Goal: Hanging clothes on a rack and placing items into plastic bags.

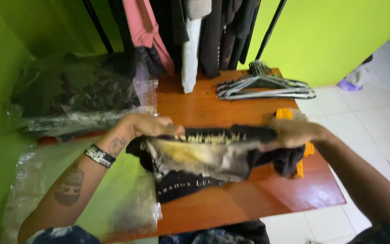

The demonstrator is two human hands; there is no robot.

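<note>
Fingers of the left hand (147,125) are curled tight over the upper left edge of a black printed T-shirt (213,156), at about nine o'clock from the garment's centre; fingers of the right hand (290,133) are closed in the same way on its upper right edge, at three o'clock. The shirt hangs stretched between both hands, just above the orange-brown wooden table (249,203), its pale printed panel facing up and its lower hem sagging toward six o'clock. Motion blur hides the individual fingertips.

At ten o'clock, clear plastic bags of dark packed clothing (73,95) lie stacked against the green wall. At twelve o'clock, hanging garments (190,36) fill a rail. At one o'clock, a bundle of grey wire hangers (267,86) rests on the tabletop. A yellow object (285,113) shows behind the right hand; its kind cannot be told.

Judgement: a clean fold here calls for even tension from both grips, edges held level, and the fabric lowered flat onto the bare wood, well apart from the hangers, before any crease is pressed.
</note>
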